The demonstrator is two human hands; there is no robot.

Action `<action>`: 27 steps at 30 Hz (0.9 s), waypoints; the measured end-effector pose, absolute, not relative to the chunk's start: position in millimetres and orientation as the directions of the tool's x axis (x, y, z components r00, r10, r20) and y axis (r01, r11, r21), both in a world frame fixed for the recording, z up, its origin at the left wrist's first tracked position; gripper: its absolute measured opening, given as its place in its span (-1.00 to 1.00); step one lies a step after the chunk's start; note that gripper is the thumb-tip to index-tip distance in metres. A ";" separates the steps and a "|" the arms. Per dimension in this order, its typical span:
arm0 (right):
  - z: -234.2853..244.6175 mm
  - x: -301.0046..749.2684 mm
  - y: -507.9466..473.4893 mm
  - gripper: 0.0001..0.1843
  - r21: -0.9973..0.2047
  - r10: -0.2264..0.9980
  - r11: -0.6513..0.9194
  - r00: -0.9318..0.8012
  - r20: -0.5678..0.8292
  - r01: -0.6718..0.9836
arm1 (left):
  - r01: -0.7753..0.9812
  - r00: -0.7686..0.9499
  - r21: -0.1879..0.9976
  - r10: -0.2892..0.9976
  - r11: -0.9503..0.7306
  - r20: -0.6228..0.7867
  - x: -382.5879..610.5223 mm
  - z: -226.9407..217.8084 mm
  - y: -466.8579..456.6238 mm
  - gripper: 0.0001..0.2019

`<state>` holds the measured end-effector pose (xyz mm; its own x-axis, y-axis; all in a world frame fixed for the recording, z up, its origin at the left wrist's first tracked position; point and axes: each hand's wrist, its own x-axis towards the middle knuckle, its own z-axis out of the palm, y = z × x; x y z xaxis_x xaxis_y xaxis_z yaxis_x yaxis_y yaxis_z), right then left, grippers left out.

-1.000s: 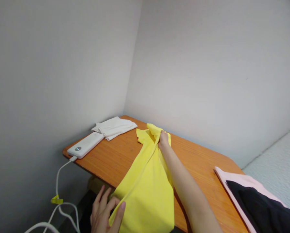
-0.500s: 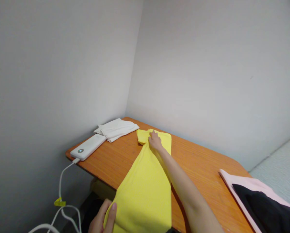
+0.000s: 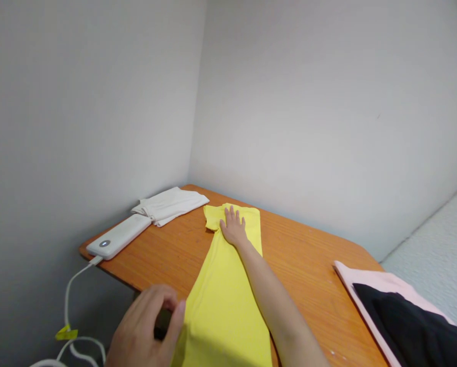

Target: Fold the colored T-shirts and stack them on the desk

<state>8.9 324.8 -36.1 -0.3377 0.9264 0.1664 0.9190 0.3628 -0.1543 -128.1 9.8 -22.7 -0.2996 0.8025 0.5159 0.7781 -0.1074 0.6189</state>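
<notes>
Beyond the right hand (image 3: 234, 228): a narrow strip of table (image 3: 304, 265), then the wall (image 3: 308, 127) stops forward reach.
Right of it: open wood past the forearm (image 3: 285, 311), until the pink cloth (image 3: 384, 279) and black cloth (image 3: 411, 318).
Left of it: bare wood, then the white cloth (image 3: 175, 203) and white power bank (image 3: 123, 234).
Left of the left hand (image 3: 144, 326): a hanging cable (image 3: 66, 295) obstructs.
Between hands: a low, flat yellow garment (image 3: 228, 300), passable above.

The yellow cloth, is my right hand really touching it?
Touching. The head view shows your right hand lying palm down with fingers spread on the yellow cloth, near its far end.
</notes>
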 end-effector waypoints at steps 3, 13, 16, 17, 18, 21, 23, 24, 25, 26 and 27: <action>-35.0 11.4 323.4 -0.22 -0.179 0.927 0.338 -0.294 0.232 0.924 | 0.824 -0.283 0.566 0.875 0.012 0.394 -130.2 19.4 81.7 -0.67; -41.4 15.5 328.4 -0.23 -0.210 0.932 0.356 -0.330 0.149 0.911 | 0.936 -0.263 0.295 0.939 0.193 0.220 -146.9 17.4 317.4 -0.66; -44.3 15.2 331.1 -0.24 -0.226 0.929 0.363 -0.332 0.164 0.904 | 0.957 -0.219 0.241 0.946 0.161 0.238 -148.7 5.3 339.5 -0.65; -44.6 15.1 331.5 -0.24 -0.232 0.929 0.363 -0.330 0.170 0.903 | 0.961 -0.211 0.228 0.948 0.156 0.238 -149.8 1.6 344.6 -0.65; -44.6 15.0 331.8 -0.24 -0.238 0.929 0.361 -0.328 0.170 0.901 | 0.963 -0.204 0.220 0.951 0.153 0.233 -151.5 -1.7 349.2 -0.65; -42.7 15.1 332.2 -0.17 -0.258 0.936 0.350 -0.323 0.144 0.900 | 0.961 -0.195 0.232 0.960 0.147 0.200 -160.9 -7.0 360.4 -0.66; -41.2 15.2 332.4 -0.03 -0.273 0.937 0.348 -0.326 0.125 0.897 | 0.950 -0.202 0.272 0.965 0.152 0.167 -169.6 -5.7 366.2 -0.67; -40.6 15.2 332.4 0.05 -0.279 0.938 0.347 -0.327 0.117 0.895 | 0.941 -0.208 0.301 0.966 0.156 0.152 -173.8 -3.5 368.6 -0.67; -40.3 15.0 332.3 0.11 -0.282 0.938 0.346 -0.327 0.112 0.895 | 0.929 -0.214 0.334 0.967 0.158 0.137 -177.4 -0.4 370.9 -0.67; -40.2 14.6 332.0 0.15 -0.283 0.939 0.344 -0.326 0.110 0.895 | 0.914 -0.220 0.372 0.968 0.161 0.123 -179.8 3.4 373.1 -0.67; -40.3 14.1 331.7 0.17 -0.283 0.939 0.344 -0.325 0.111 0.895 | 0.896 -0.227 0.414 0.968 0.163 0.109 -180.9 7.7 375.3 -0.67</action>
<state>14.1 331.7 -40.3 -0.3252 0.9391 0.1113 0.8954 0.3436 -0.2833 -180.9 375.3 7.7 -0.2268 0.9678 0.1093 0.8955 0.1631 0.4141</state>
